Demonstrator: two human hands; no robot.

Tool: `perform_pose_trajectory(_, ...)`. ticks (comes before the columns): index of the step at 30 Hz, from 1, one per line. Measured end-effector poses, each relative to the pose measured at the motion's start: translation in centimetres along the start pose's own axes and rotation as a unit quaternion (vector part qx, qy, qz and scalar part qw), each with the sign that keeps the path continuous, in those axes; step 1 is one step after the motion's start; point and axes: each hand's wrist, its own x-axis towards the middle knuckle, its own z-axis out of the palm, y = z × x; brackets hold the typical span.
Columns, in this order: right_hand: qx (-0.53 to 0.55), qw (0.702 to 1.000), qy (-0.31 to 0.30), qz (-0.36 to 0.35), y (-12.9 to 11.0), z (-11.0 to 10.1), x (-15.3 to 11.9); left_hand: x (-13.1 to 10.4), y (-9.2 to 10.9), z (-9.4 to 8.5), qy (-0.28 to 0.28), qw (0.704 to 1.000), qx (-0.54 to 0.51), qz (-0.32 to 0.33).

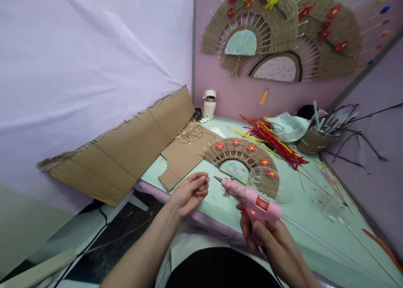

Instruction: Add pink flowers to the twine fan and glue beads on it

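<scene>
My right hand is wrapped round the handle of a pink glue gun, whose red light is lit. The nozzle points left, toward my left hand. The fingertips of my left hand are pinched together on a tiny pale thing, too small to make out. Just beyond both hands, a fan-shaped twine piece with pink-red flowers and a pale blue patterned half-round centre lies on the table. A clear round dish overlaps its right part.
Large cardboard leans at the left. Flat cardboard with a twine bundle, a bottle, red pipe cleaners, a pot, branches and thin sticks stand or lie around. Finished fans hang behind.
</scene>
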Motion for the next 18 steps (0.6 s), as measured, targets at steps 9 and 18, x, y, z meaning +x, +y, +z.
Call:
perform_pose_trajectory(9, -0.002, 1.000, -0.007, 0.011, 0.8, 1.3, 0.4, 0.4, -0.8, -1.5, -0.036, 0.999, -0.003, 0.008)
perform_pose_trajectory(18, -0.034, 0.999, -0.011, 0.033, 2.0, 1.6, 0.1, 0.2, -0.8, -1.5, -0.021, 0.999, -0.040, 0.006)
